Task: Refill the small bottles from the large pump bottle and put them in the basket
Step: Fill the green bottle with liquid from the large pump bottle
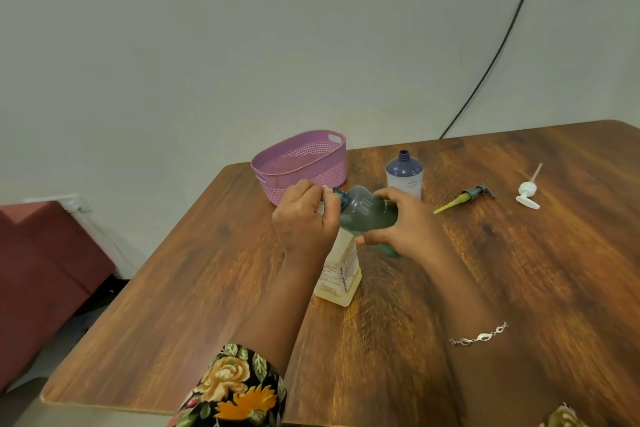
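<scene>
My right hand [403, 224] grips a clear green bottle [367, 213], tilted on its side with its open blue neck pointing left. My left hand [304, 218] is closed at that neck, over the top of a pale yellow labelled bottle [341, 274] that stands on the table; my left hand hides its top. A purple-and-white bottle [405, 175] stands uncapped behind my hands. The pink basket [332, 149] sits at the table's far left corner and looks empty.
Two loose pump heads lie on the wooden table [207, 288] to the right: a dark one with a yellow-green tube [464, 198] and a white one [528, 192]. A black cable [498, 45] runs down the wall. A maroon seat [41, 270] stands left of the table.
</scene>
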{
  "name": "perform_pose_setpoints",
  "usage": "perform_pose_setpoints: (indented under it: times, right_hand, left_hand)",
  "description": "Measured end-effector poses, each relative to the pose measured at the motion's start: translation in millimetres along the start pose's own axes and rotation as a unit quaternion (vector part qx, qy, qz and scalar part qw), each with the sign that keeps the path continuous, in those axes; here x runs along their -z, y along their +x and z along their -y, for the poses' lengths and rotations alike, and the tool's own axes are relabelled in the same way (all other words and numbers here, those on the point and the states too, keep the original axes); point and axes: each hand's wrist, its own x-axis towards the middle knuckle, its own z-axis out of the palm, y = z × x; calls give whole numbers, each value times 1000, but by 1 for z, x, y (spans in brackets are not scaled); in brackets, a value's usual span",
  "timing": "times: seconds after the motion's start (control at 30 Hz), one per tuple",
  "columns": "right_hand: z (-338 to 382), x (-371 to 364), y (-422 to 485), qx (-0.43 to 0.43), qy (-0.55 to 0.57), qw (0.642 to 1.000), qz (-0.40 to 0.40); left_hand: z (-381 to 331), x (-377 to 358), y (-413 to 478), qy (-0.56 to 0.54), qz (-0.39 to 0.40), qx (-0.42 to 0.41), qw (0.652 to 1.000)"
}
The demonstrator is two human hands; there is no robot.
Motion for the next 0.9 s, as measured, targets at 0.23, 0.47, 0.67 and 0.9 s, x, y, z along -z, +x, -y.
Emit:
perform_pose_setpoints:
  times: [0.23, 0.47, 0.67, 0.9]
  right_hand:
    - [4, 5, 3, 15, -14, 1000, -11]
    - [2, 1, 1, 12, -35, 999, 6]
    - [4, 4, 1, 12, -19, 1000, 4]
    - [6, 3, 3, 9, -19, 1000, 8]
  left_hand:
    - [-3, 4, 12, 14, 11, 13, 1000]
    - [7, 3, -2, 1, 3, -13, 1000]
    - [2, 4, 5, -13, 18, 0, 1000]
    - [-1, 0, 3, -11, 8, 7, 1000]
